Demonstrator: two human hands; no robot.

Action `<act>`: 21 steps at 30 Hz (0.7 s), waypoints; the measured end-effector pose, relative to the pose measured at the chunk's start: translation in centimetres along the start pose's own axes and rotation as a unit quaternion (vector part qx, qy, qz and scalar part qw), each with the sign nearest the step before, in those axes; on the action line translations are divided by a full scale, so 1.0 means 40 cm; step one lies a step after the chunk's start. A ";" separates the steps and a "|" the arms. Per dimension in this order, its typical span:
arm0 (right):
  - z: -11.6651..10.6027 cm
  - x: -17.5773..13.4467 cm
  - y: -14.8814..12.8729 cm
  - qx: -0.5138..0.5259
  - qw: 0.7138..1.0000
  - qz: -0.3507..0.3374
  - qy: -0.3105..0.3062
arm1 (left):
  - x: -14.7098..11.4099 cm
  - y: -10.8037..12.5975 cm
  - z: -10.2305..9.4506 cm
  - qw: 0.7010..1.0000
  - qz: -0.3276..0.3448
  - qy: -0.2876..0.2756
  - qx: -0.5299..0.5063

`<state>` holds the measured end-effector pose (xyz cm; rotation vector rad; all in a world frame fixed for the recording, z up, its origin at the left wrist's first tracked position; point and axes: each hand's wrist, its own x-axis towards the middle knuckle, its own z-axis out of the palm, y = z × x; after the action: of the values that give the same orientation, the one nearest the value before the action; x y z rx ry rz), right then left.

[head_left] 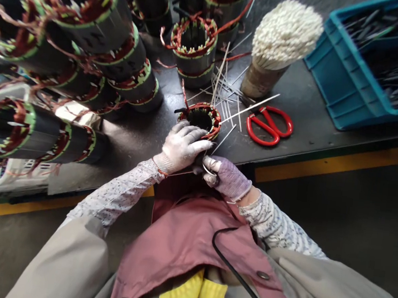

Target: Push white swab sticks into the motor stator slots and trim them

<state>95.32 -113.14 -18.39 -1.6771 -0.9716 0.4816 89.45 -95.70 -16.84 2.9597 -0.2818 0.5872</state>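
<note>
A small motor stator (pixel 218 131) with copper-red windings round its top rim stands at the front edge of the dark table. My left hand (pixel 185 147), in a white glove, grips its near side, fingers laid over the rim and thumb pointing right. Just right of it, my right hand (pixel 226 176), in a purple glove with bare-looking fingertips, is closed in a pinch close to the stator's lower side. A thin white strip (pixel 209 170) curves out at those fingers; its far end is hidden. A red lead stands up from the stator's back rim.
Red-handled scissors (pixel 269 125) lie right of the stator, near scattered thin white sticks (pixel 223 85). Behind stands a can (pixel 261 82) packed with white-tipped sticks. A blue bin (pixel 337 87) holds dark strips. Stacked stators (pixel 90 28) crowd the left, beside a white crate (pixel 21 175).
</note>
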 end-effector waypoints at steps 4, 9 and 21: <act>0.012 -0.001 0.000 0.152 0.986 0.060 -0.019 | 0.002 0.001 -0.004 1.000 -0.012 -0.015 0.003; 0.023 0.006 -0.014 0.417 0.880 0.228 -0.025 | -0.003 -0.005 0.003 1.000 0.012 0.018 -0.008; -0.052 0.009 -0.040 0.199 0.945 0.199 -0.166 | -0.006 -0.013 0.013 0.995 0.054 0.081 0.026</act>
<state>96.47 -113.99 -16.15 -1.4403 -0.7007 1.1814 89.52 -95.22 -17.44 2.9363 -0.4183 0.8552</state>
